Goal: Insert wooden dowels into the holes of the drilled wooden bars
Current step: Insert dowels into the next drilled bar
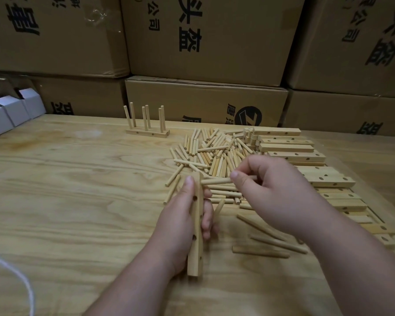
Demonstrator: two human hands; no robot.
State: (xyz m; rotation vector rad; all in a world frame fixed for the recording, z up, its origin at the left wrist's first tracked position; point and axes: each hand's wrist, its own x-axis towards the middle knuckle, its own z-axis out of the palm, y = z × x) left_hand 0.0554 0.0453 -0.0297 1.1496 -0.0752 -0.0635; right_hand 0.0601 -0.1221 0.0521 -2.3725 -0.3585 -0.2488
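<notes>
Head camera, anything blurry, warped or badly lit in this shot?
Head view: wide-angle bends the table edge and leans the cartons; corners dim; loose dowels near the right hand are soft; held bar stays fairly sharp; no glare.

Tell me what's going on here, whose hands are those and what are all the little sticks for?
The camera sits on a person's head, looking down at their own hands. The left hand holds a wooden bar with holes drilled in it. The right hand pinches a dowel, a little round stick, with its tip at the bar's top end. On the wooden table lie a pile of dowels and a stack of bars. At the back stands a finished piece, its dowels sticking up, before cardboard boxes.
</notes>
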